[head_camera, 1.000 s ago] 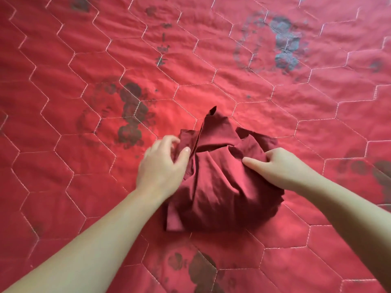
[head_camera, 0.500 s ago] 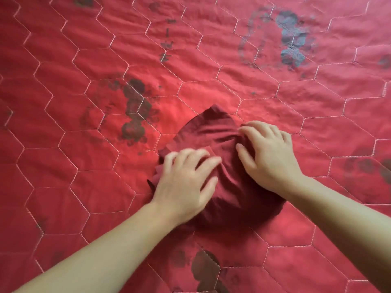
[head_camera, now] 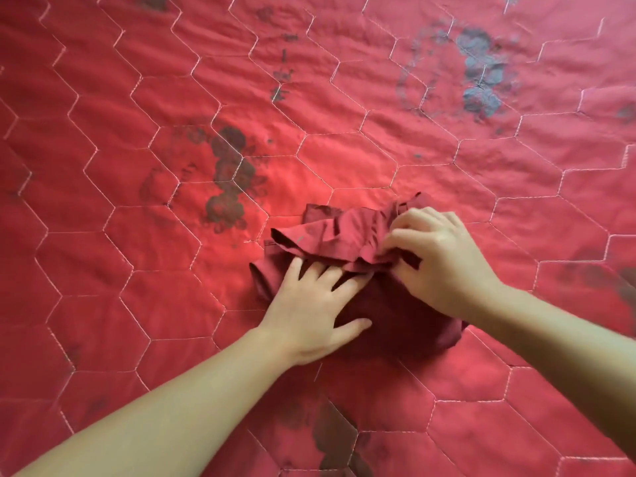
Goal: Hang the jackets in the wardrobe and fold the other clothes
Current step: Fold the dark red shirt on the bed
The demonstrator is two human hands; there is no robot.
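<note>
Dark red cloth (head_camera: 347, 235), a small garment bunched into a low bundle, lies on a red quilt (head_camera: 137, 166) a little right of centre in the head view, close in front of the person. What kind of garment it is cannot be told from the folds. The bundle has no clear front or top; its loose upper layer runs roughly left to right as a rumpled flap, with a thicker, darker mass below it toward the person.

Pressing flat on the lower left part of the bundle, the left hand (head_camera: 309, 311) has its fingers straight and spread, their tips tucked just under the edge of the flap, thumb out to the right along the cloth. At the right end of the flap, the right hand (head_camera: 444, 263) has its fingers curled and pinches a gathered bit of fabric, with the thumb beneath it.

White stitched hexagons cover the quilt, and dark grey flower prints (head_camera: 227, 180) sit well left of the bundle and far up right.
</note>
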